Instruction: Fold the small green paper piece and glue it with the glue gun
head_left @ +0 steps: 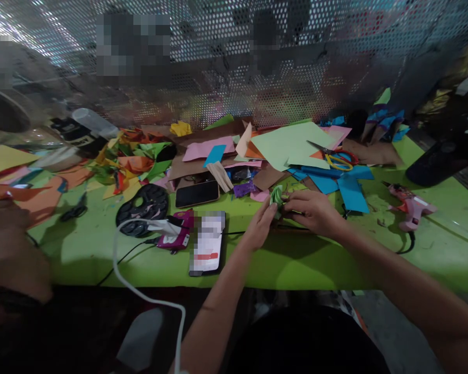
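My left hand (260, 225) and my right hand (314, 210) meet over the green table (296, 259), both closed on a small folded piece of light green paper (277, 196). The left hand's fingers pinch its lower left side. On its right side the right hand's fingers curl round it. A thin dark stick (286, 228) lies on the table just under the two hands.
Two phones (197, 193) (207, 243) lie left of my hands, beside a pink charger with a white cable (175, 234). Coloured paper sheets and scraps (292, 145), scissors (335, 158) and a pink glue gun (411, 208) cover the far side. Another person's arm (11, 249) is at the left.
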